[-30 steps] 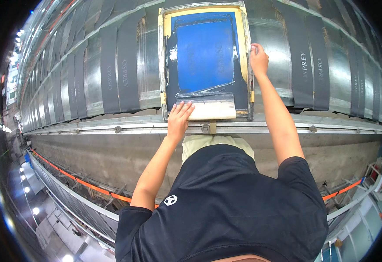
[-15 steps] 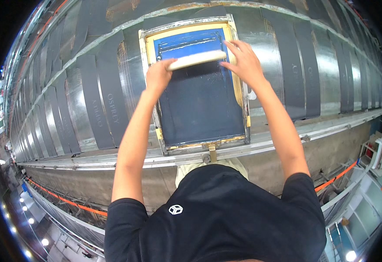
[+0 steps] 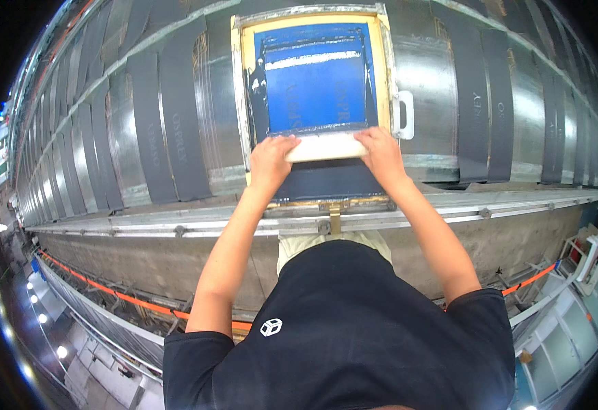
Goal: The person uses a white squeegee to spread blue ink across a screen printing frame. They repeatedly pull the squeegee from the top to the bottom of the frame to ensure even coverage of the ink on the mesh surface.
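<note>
A squeegee with a pale, bar-shaped handle [image 3: 325,147] lies crosswise over the near part of a screen-printing frame [image 3: 385,75]. My left hand [image 3: 271,160] is wrapped round its left end, and my right hand [image 3: 383,154] grips the right end. Beyond the squeegee, the frame's blue mesh [image 3: 316,89] shows faint lettering. Wet, glossy dark ink [image 3: 258,85] clings to the left margin and runs in streaks along the far end. Nearer to me the mesh surface [image 3: 333,179] looks dark. The squeegee's blade edge is mostly hidden below the handle and my fingers.
The frame rests on a long metal table [image 3: 427,102] lined with dark fabric panels [image 3: 181,123]. A white handle [image 3: 404,115] sticks out at the frame's right side. A metal rail [image 3: 442,213] with a brass-coloured clip [image 3: 335,219] runs along the table's near edge.
The squeegee has come toward me, from the far part of the frame to the near part, baring blue mesh behind it. My right hand, earlier with fingers apart, has closed on it.
</note>
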Motion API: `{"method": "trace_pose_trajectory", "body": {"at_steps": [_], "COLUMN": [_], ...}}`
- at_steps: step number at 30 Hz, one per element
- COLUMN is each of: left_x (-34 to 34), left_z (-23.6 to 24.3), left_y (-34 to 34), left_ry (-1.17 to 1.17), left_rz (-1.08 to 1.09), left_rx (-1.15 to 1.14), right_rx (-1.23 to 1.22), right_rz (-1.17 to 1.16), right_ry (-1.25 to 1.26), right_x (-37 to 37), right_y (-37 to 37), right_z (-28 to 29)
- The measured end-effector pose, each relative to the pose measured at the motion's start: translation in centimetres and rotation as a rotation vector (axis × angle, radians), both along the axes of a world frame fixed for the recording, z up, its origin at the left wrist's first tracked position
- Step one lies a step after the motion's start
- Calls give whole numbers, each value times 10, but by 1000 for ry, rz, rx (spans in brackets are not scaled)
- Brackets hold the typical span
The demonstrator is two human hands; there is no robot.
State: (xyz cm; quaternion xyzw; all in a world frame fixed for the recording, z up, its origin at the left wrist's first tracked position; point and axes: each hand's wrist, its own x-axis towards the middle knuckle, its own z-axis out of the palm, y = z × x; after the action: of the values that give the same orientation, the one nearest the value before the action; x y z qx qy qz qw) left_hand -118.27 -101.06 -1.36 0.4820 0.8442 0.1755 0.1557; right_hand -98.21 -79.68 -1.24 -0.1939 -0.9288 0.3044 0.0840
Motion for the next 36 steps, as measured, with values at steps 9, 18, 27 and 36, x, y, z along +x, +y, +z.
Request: {"method": "trace_pose_trajectory", "body": {"at_steps": [9, 18, 27, 36], "left_x": [0, -166, -175, -12], "left_z": [-3, 13, -1, -1], "left_y": [-8, 162, 185, 13], "left_ry": [76, -2, 30, 45], "left_rz": [-43, 57, 30, -12], "left_rx": [124, -16, -127, 151], "right_rx": [33, 178, 103, -24], "right_rz": [19, 23, -87, -67], "right_ry": [2, 43, -25, 55], "right_x": [1, -163, -166, 0], "right_y": [3, 169, 180, 6], "right_z": [6, -15, -33, -14]}}
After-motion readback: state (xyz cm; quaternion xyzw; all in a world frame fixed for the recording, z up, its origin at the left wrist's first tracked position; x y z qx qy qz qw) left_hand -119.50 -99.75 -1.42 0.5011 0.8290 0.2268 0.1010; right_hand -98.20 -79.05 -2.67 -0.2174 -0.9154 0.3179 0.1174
